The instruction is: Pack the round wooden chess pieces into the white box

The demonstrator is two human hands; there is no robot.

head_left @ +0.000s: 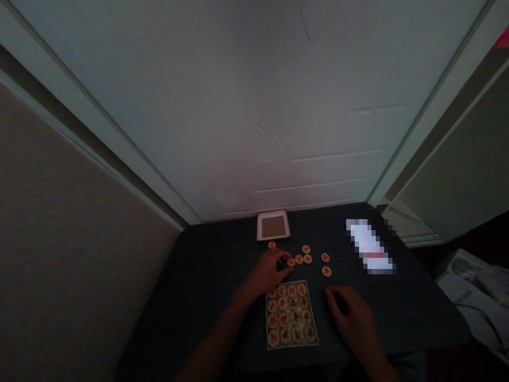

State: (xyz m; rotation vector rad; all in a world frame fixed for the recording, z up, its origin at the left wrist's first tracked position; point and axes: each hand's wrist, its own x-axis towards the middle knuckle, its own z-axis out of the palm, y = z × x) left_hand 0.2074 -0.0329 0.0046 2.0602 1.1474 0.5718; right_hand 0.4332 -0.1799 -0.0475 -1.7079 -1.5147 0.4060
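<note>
My left hand [271,271] reaches past the far side of a shallow square box [317,339]. Its thumb and fingers close around a round Chinese chess piece [291,262] with a red character. Just right of that piece lie several more red-marked pieces [299,259], and another piece [272,245] is beyond the left hand. Rows of red and black Chinese chess pieces [283,304] fill the box. To the right of the box, my right hand [353,314] rests with curled fingers, thumb and fingertips together, with nothing visible in them.
At the back of the dark table [214,276] lies a box lid [274,227], against a white panel with embossed hearts [264,143]. Two loose pieces [326,271] lie toward the right. A blurred-out white object [368,246] is farther right. White items [477,297] stand beyond the table's right edge.
</note>
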